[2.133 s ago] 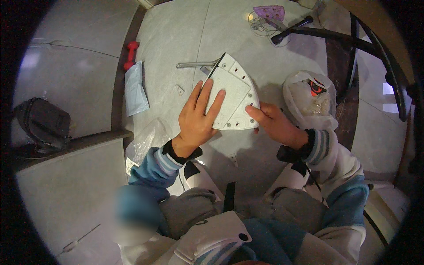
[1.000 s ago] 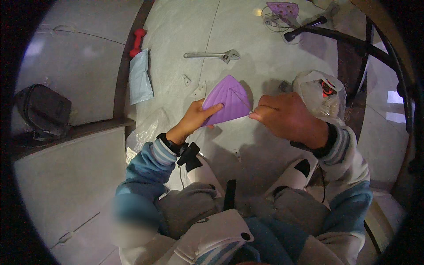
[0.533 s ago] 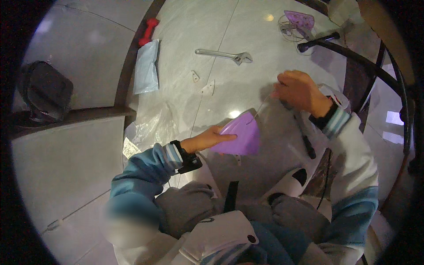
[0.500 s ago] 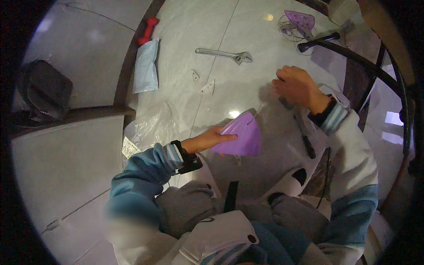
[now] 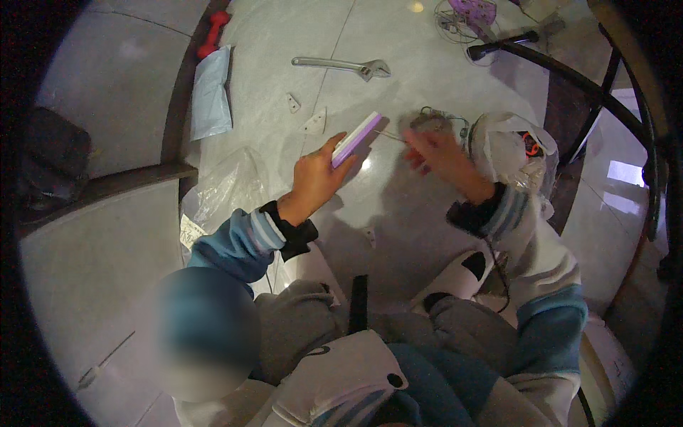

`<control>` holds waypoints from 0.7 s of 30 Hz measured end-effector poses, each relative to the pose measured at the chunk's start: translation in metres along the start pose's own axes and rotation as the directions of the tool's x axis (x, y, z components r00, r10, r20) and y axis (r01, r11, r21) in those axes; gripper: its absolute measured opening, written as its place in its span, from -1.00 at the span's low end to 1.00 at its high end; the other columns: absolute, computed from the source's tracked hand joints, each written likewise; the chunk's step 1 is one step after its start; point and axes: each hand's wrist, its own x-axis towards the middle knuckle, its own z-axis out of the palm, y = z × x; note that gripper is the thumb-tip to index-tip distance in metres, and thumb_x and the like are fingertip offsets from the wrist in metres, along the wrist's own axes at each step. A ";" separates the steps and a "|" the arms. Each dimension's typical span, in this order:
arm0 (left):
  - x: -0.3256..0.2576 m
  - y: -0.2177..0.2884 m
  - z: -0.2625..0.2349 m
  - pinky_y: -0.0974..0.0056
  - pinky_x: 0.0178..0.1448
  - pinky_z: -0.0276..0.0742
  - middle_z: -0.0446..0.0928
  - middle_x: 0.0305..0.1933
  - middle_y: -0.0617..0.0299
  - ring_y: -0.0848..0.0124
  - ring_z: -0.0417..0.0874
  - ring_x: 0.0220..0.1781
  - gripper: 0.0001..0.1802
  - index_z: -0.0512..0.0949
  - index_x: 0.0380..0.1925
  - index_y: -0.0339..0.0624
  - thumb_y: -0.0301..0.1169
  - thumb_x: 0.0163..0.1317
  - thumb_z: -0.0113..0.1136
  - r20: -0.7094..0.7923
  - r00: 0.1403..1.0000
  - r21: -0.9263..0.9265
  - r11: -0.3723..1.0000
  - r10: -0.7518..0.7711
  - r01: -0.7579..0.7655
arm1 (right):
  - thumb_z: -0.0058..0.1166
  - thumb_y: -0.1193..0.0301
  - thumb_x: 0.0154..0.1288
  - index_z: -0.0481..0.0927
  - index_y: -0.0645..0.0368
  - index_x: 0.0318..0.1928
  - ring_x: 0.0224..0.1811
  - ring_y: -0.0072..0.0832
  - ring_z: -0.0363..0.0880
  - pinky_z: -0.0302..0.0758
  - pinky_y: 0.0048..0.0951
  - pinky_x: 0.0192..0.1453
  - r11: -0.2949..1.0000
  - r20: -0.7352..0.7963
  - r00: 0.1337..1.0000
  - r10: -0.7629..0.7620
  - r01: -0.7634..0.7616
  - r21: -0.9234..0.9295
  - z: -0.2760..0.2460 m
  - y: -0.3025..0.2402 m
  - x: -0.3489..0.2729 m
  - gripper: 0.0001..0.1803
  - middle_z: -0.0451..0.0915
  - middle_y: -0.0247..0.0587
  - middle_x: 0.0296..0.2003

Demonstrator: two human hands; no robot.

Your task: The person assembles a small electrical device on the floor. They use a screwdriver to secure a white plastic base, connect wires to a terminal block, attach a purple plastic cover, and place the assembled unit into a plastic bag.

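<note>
left hand [image 5: 316,178] has fingers clamped on purple-and-white panel [image 5: 357,139], near side of adjustable wrench [image 5: 331,64]. blurred right hand [image 5: 440,156]: finger state cannot be told. near-right of wrench: plastic bag [image 5: 494,146]; near-left: illegible label [image 5: 191,231].

The right hand [image 5: 441,158] is blurred. The left hand [image 5: 317,174] hides part of the purple-and-white panel [image 5: 358,138]. Beyond the right hand, the top edge crops a purple piece [image 5: 475,10].

head view: left camera of a worn pair, from above
facing: downward, to the left hand [image 5: 316,178], the right hand [image 5: 442,156] and the floor [image 5: 402,53]
nearness: both hands are nearer than the floor
rim: straight edges bend
</note>
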 end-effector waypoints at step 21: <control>0.001 -0.096 0.022 0.24 -0.04 0.47 0.59 -0.14 0.02 0.15 0.60 -0.13 -0.60 0.58 -0.15 -0.18 -0.14 0.12 0.17 0.169 0.973 -0.136 0.974 -0.160 0.184 | 0.05 0.40 0.23 0.37 0.26 0.05 -0.27 -0.48 0.48 0.49 -0.44 -0.28 0.968 0.460 0.871 -0.171 0.236 -0.087 0.016 0.078 0.079 -0.61 0.51 -0.21 -0.21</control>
